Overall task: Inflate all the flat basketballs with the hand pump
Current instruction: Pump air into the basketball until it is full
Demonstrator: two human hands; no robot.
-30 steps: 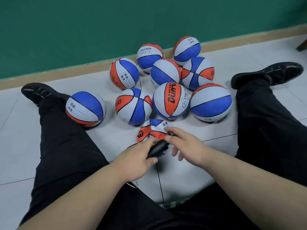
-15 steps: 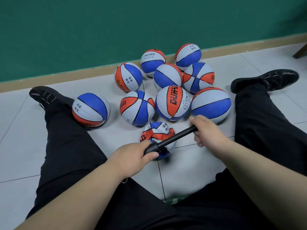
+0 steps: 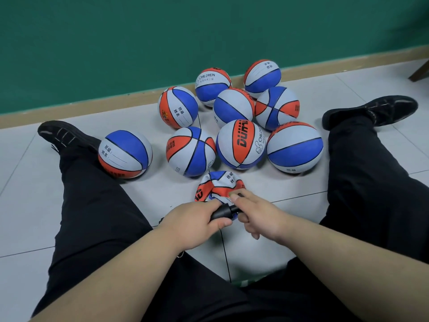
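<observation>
Crumpled flat basketball (image 3: 220, 185), pebbled rubber, on grey tile floor (image 3: 34, 205) between black-trousered legs (image 3: 97, 205); left hand (image 3: 197, 223) grips smooth black hand pump (image 3: 223, 211) by barrel, right hand (image 3: 257, 216) grasps its handle, both hiding ball's near edge; nine round balls (image 3: 240, 145) clustered beyond

We log a matte dark-green wall (image 3: 116, 43) spanning the far side. A tan wooden baseboard (image 3: 69, 112) runs along its foot. The floor (image 3: 23, 205) is large pale grey tiles with thin dark grout lines (image 3: 27, 252). At the far right edge stands a dark slanted furniture leg (image 3: 420, 72), cut off by the frame. Light is even and the shadows on the tiles are soft.
</observation>
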